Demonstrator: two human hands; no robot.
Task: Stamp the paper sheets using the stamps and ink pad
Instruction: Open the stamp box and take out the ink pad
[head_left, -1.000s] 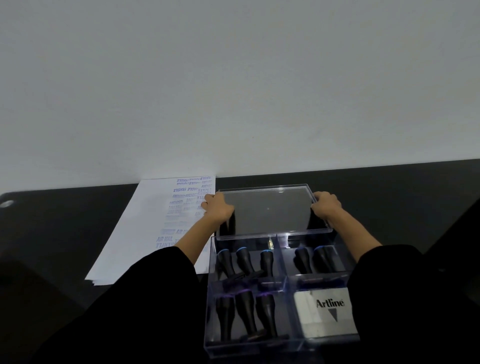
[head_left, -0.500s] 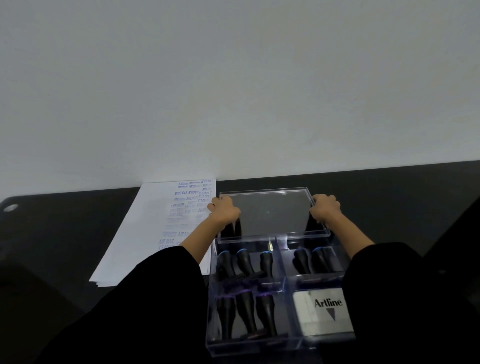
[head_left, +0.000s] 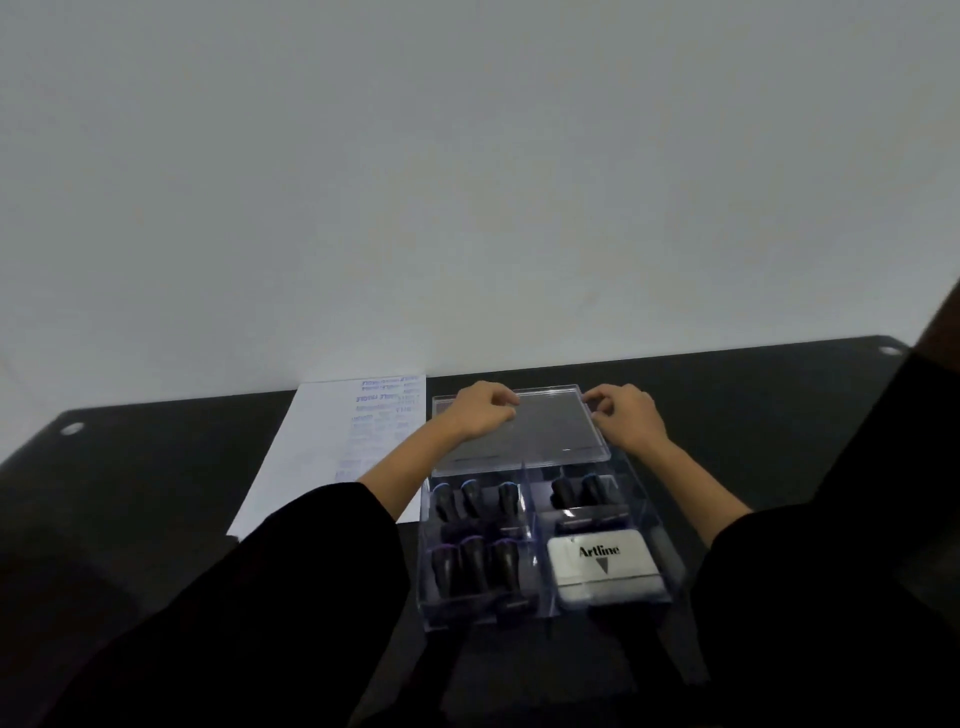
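A clear plastic box (head_left: 655, 525) stands on the dark table. Its compartments hold several black-handled stamps (head_left: 475, 501) and a white Artline ink pad (head_left: 602, 569). The clear lid (head_left: 545, 434) lies over the far part of the box. My left hand (head_left: 480, 415) is over the lid's left half with its fingers loosely curled. My right hand (head_left: 626, 418) has curled fingertips at the lid's right edge. A stack of white paper sheets (head_left: 332, 452) with blue stamp marks lies left of the box.
The dark table (head_left: 753, 415) ends at a plain white wall just behind the box and paper. Black sleeves cover both forearms and fill the near part of the view.
My left hand has left the lid's left edge and moved inward over the lid. My right hand stays at the right edge. The lid now lies lower on the box.
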